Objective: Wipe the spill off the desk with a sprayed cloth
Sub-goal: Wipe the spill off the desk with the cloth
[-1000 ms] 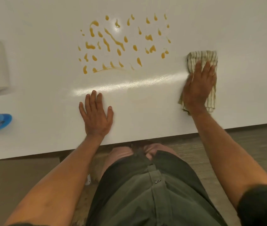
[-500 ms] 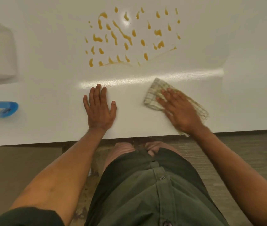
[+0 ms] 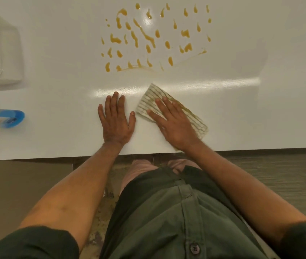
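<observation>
Pressing flat on the striped cloth [image 3: 148, 101], the right hand [image 3: 174, 126] has its fingers straight and slightly spread, holding the fabric down by palm pressure rather than by any curl or pinch. In the head view, the only view there is, the cloth lies near the front edge of the white desk [image 3: 260, 118], just beside the left hand [image 3: 115, 120], which rests palm down with its fingers extended and close together, bracing on the bare surface and holding nothing. The spill [image 3: 154, 37], a scatter of amber drops and short streaks, sits farther back on the desk, apart from the cloth, and looks mostly untouched except for thin smears along its near edge; a brownish stain shows along the cloth's upper border. To do this step well, the right hand should probably carry the cloth up past the far drops and draw it back toward the body in overlapping passes, keeping the palm flat so the fabric does not bunch. A clean part of the cloth would likely smear less. The left hand may need to shift aside. A blue spray bottle [image 3: 2, 118] lies at the desk's left edge, and a clear plastic container [image 3: 0, 53] stands behind it.
</observation>
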Motion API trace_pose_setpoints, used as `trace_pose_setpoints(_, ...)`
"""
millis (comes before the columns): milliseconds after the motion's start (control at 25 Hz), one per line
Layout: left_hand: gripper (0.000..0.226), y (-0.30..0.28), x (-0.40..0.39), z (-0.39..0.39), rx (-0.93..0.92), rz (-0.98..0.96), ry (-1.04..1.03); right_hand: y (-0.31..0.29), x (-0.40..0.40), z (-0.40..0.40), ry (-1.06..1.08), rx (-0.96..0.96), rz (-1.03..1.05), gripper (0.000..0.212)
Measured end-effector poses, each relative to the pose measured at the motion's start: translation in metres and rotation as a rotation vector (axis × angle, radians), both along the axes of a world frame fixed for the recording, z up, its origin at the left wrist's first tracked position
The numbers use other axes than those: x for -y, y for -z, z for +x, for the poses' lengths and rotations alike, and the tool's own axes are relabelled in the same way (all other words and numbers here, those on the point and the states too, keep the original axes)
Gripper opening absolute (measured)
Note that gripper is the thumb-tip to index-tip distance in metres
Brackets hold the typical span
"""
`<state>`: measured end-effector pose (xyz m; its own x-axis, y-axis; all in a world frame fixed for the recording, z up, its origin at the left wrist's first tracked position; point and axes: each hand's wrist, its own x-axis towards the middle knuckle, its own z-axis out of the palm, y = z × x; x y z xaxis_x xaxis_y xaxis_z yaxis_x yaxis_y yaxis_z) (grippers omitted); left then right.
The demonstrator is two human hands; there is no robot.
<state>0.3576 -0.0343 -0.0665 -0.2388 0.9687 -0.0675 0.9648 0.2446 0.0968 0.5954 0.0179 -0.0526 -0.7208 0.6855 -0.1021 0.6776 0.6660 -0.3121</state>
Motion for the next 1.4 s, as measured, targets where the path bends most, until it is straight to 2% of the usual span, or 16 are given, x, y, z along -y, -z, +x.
trace_pose_setpoints(80, 0.068, -0.001, 0.001, 0.000, 0.004, -0.017, -0.004, 0.001, -0.007, 0.052, -0.100, 0.022, -0.010, 0.054)
trace_pose_setpoints(160, 0.068, -0.001, 0.001, 0.000, -0.004, -0.020, -0.006, 0.000, -0.032, 0.104, 0.015, 0.030, 0.006, 0.053)
trace_pose_setpoints(320, 0.068, 0.000, 0.001, 0.001, -0.008, -0.012, -0.007, -0.015, -0.091, 0.129, 0.603, 0.035, 0.068, 0.051)
trace_pose_setpoints(400, 0.068, 0.000, 0.000, 0.001, -0.009, -0.025, -0.008, -0.021, -0.105, 0.091, 0.967, 0.083, 0.044, 0.055)
trace_pose_setpoints(480, 0.068, -0.001, -0.001, 0.001, -0.001, -0.024, -0.009, -0.024, -0.102, 0.042, 1.136, 0.097, -0.013, 0.057)
trace_pose_setpoints(560, 0.068, -0.001, 0.000, 0.001, -0.004, -0.017, -0.008, -0.022, -0.071, -0.008, 1.011, 0.101, -0.028, 0.058)
trace_pose_setpoints(680, 0.067, 0.000, -0.001, 0.001, -0.006, -0.013, -0.016, -0.017, -0.018, -0.050, 0.472, -0.009, -0.034, 0.057)
trace_pose_setpoints(760, 0.067, 0.001, 0.001, 0.001, -0.007, -0.007, -0.012, -0.007, -0.001, -0.024, 0.088, -0.049, -0.048, 0.054)
trace_pose_setpoints(840, 0.068, 0.002, 0.001, 0.000, -0.008, -0.001, -0.008, -0.004, -0.006, 0.027, -0.129, -0.010, -0.084, 0.052)
trace_pose_setpoints(880, 0.068, 0.002, 0.000, -0.001, -0.010, 0.002, -0.008, -0.004, -0.014, 0.055, -0.133, 0.006, -0.101, 0.051)
trace_pose_setpoints(960, 0.067, 0.002, 0.001, -0.001, -0.010, 0.005, -0.009, -0.002, -0.037, 0.114, 0.022, 0.011, -0.080, 0.052)
trace_pose_setpoints(1080, 0.068, 0.003, 0.001, -0.001, -0.016, -0.001, -0.004, -0.010, -0.070, 0.178, 0.470, 0.015, 0.008, 0.055)
trace_pose_setpoints(1160, 0.068, 0.002, 0.001, 0.000, -0.013, -0.006, -0.008, -0.013, -0.066, 0.161, 0.861, 0.063, 0.031, 0.055)
trace_pose_setpoints(1240, 0.069, 0.002, 0.001, 0.000, -0.003, -0.016, -0.011, -0.018, -0.052, 0.102, 1.171, 0.103, 0.010, 0.058)
trace_pose_setpoints(1320, 0.068, 0.001, 0.000, 0.000, -0.008, -0.019, -0.012, -0.019, -0.035, 0.042, 1.132, 0.103, -0.052, 0.059)
trace_pose_setpoints(1400, 0.068, 0.001, 0.000, 0.000, -0.008, -0.016, -0.009, -0.016, -0.022, 0.016, 0.892, 0.026, -0.061, 0.056)
